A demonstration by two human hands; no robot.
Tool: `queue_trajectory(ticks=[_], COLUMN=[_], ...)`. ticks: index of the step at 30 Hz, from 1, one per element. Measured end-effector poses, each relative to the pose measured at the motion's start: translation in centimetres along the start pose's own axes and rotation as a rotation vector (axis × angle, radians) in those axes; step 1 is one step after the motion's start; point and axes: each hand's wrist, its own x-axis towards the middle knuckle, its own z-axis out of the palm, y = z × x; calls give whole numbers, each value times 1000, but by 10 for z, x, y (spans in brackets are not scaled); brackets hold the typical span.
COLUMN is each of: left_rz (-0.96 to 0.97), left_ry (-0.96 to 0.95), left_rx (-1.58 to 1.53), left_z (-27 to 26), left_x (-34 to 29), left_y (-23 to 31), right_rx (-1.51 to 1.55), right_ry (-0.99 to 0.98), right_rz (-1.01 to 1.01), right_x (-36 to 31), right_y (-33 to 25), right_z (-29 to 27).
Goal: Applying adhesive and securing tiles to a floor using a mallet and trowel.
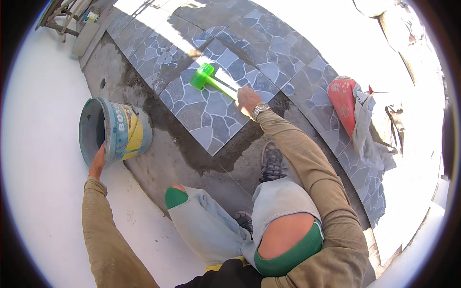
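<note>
Head view, and closest in are the worn jeans (218,224) with their torn knees, a dark shoe (272,165) planted on the concrete floor (161,139) just beyond. Out to the left, the left hand (97,163) is hooked on the rim of the bucket (128,132); whether that bucket stands upright or tilts, I can't tell. The hands are well apart, and the right one (248,100) is wrapped round the handle of the green mallet (218,85), its head over the patterned tile (211,115). Contact? Can't call it from this angle. Danger spot: that near corner, above dark, wet-looking floor; a hard, off-centre blow could crack it or knock the tile askew, I reckon. A careless tug on the rim might tip the bucket, too. Further out, more patterned tiles (278,45) and a red bag (342,103).
</note>
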Motion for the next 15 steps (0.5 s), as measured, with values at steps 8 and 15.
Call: queue_trajectory(ticks=[8, 15], left_rz=[1, -8], left_ry=[148, 20], left_rx=[35, 0], left_z=[-13, -25], left_x=[-1, 24], left_y=[-26, -38], right_rx=[325, 69], right_ry=[129, 172], right_rz=[284, 649], right_x=[-130, -244], right_y=[50, 170], right_z=[-68, -98])
